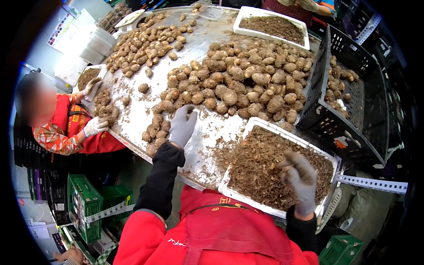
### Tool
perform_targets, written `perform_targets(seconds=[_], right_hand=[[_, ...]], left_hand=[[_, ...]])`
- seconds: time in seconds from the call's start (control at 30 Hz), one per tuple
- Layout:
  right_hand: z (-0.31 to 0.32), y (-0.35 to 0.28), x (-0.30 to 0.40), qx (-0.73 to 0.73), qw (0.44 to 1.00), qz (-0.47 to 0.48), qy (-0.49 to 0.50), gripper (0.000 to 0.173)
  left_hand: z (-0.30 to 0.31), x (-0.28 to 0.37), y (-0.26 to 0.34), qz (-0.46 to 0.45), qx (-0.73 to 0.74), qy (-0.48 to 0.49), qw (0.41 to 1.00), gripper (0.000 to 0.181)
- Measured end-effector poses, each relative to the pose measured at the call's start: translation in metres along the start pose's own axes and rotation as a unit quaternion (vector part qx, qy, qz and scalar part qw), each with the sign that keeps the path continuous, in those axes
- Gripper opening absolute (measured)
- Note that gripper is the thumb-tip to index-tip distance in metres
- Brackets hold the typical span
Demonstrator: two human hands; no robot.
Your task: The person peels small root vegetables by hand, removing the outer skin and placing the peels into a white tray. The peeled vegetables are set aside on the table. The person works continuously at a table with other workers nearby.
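My left hand (183, 127), in a grey work glove, is over the metal table at the near edge of a large heap of taro corms (238, 79). Its thumb and fingers are apart, with nothing visible between them. Just left of it lies a smaller cluster of taro corms (155, 131). My right hand (300, 182), in a grey glove with soiled fingers, hovers above a white foam tray (228, 190) filled with brown fibrous scrapings (261, 169). That hand is blurred, and whether its fingers hold anything is unclear.
A black plastic crate (351, 132) with taro corms stands at right. Another foam tray (306, 41) of scrapings sits at the far side. More corms (145, 46) cover the table's far left. A co-worker's gloved hand (96, 126) touches corms at left; another person stands opposite.
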State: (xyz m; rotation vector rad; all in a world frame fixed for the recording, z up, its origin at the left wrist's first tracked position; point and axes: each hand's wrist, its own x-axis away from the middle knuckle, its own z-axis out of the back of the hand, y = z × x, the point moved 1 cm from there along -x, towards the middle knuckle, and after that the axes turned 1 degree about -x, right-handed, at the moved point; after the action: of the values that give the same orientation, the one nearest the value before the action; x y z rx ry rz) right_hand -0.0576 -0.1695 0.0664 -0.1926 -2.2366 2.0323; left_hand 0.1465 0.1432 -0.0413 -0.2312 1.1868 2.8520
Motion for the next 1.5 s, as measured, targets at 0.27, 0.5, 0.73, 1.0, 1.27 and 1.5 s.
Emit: perform_targets(seconds=[0.27,0.5,0.73,1.0,1.27,1.5], right_hand=[[-0.023,0.023,0.033,-0.021,0.988,-0.151,-0.033,0.032],[-0.018,0.033,0.038,-0.034,0.991,-0.131,-0.006,0.032],[-0.042,0.03,-0.014,0.162,0.983,0.086,0.014,0.045],[-0.051,0.044,-0.014,0.171,0.971,0.153,0.075,0.013],[0.013,0.063,0.005,0.226,0.968,0.02,0.107,0.017],[-0.026,0.022,0.005,0.213,0.969,0.119,0.052,0.032]], left_hand=[[-0.088,-0.043,0.04,-0.074,-0.256,-0.199,0.943,0.06],[-0.054,-0.007,0.038,-0.046,0.064,-0.221,0.972,0.058],[-0.009,0.079,0.09,0.139,0.556,-0.374,0.729,0.054],[-0.018,0.118,0.12,-0.015,0.292,-0.363,0.885,0.045],[-0.019,0.124,0.132,0.144,0.536,-0.456,0.696,0.047],[-0.051,0.13,0.097,0.175,0.576,-0.403,0.689,0.047]])
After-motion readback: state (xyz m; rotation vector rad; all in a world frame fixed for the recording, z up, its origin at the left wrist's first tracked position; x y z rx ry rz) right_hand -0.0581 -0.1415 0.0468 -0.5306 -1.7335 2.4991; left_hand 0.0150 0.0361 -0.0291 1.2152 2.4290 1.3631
